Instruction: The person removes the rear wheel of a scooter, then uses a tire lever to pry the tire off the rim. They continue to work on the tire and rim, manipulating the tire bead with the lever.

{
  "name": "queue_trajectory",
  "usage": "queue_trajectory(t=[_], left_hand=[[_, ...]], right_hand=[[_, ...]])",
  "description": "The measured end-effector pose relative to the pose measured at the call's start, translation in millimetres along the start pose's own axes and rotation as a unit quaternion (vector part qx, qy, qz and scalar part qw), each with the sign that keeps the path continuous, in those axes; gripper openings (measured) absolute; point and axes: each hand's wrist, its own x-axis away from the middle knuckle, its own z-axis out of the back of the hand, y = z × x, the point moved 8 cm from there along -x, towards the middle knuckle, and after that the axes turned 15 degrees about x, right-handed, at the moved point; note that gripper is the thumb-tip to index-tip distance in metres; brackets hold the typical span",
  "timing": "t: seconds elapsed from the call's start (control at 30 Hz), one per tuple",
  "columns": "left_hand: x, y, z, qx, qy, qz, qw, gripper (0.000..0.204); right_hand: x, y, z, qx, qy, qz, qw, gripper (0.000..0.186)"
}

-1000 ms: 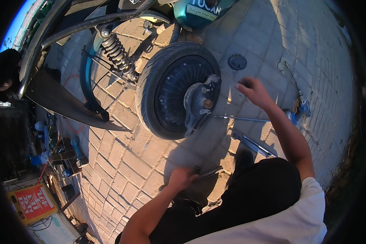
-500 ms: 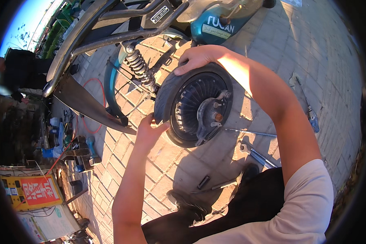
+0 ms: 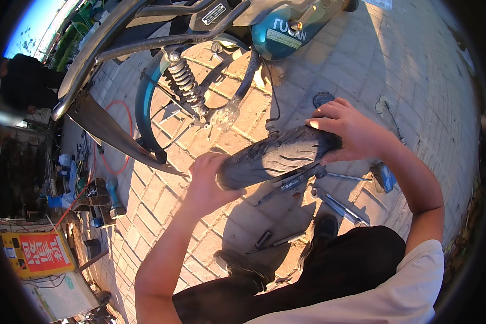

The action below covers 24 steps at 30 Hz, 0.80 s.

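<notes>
Between both hands I hold a wheel with a black, dusty tyre (image 3: 281, 155), its grooved tread turned up toward me. My left hand (image 3: 204, 181) grips the tyre's left end, thumb on the near side. Round the right end my right hand (image 3: 352, 134) is closed, fingers over the top and thumb below. Most of the hub is hidden; a dark metal part (image 3: 302, 180) shows under the near edge. Beyond the wheel stands a scooter with a teal body panel (image 3: 278, 39), a coil-spring shock absorber (image 3: 184, 83) and a dark mudguard (image 3: 110, 128). A cable (image 3: 276, 100) hangs behind the wheel.
Spanners (image 3: 337, 206) lie near my right foot, with a black socket-like piece (image 3: 264, 238) between my feet. A screwdriver (image 3: 395, 124) rests farther right. At left are a red hose (image 3: 129, 129), a teal power tool (image 3: 114, 198) and a person in dark clothes (image 3: 29, 86).
The wheel has turned from showing its hub face to showing its tread. My right hand has moved right and nearer, from the tyre's top to its right end.
</notes>
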Motion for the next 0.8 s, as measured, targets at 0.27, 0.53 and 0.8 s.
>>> queue_trajectory(t=[0.27,0.53,0.8], left_hand=[[-57.6,56.3,-5.2,-0.053,-0.062,-0.140,0.987,0.074],[-46.7,36.2,21.0,-0.048,-0.040,-0.074,0.995,0.075],[-11.8,2.2,53.9,-0.073,0.053,0.053,0.994,0.069]], right_hand=[[53.4,15.3,5.5,0.011,0.085,-0.103,0.991,0.077],[9.1,23.7,-13.8,0.031,0.119,-0.020,0.992,0.065],[-81.3,32.1,-39.6,-0.012,0.095,0.019,0.995,0.065]])
